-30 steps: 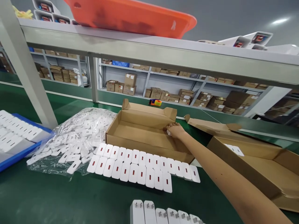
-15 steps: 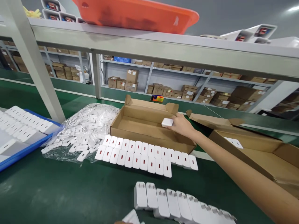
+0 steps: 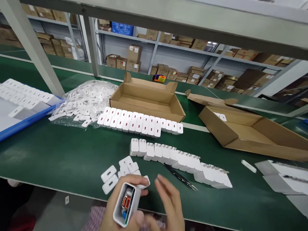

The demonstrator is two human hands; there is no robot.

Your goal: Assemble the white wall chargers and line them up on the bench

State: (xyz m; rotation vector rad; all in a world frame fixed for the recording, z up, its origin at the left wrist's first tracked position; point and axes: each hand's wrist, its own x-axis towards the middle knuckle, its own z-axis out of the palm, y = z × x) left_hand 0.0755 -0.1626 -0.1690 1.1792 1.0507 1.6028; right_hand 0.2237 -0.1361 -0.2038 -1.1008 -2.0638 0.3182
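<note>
My left hand (image 3: pixel 117 205) is at the bottom edge, closed around a white charger body (image 3: pixel 126 205) whose open end shows red and blue parts inside. My right hand (image 3: pixel 168 202) is just to its right with the fingers spread and nothing in them. A few loose white caps (image 3: pixel 120 170) lie on the green table right above my left hand. Behind them runs a row of white chargers with metal prongs (image 3: pixel 178 160). Black tweezers (image 3: pixel 180 178) lie in front of that row.
Further back is a double row of white caps with red ports (image 3: pixel 141 123), in front of an open cardboard box (image 3: pixel 146 99). A bag of white parts (image 3: pixel 84 102) and a blue tray (image 3: pixel 24 102) are at the left; a second cardboard box (image 3: pixel 240 131) is at the right.
My right hand has come back from the far cardboard box to the table's near edge. The view has tilted down, and my left hand with the charger body now shows.
</note>
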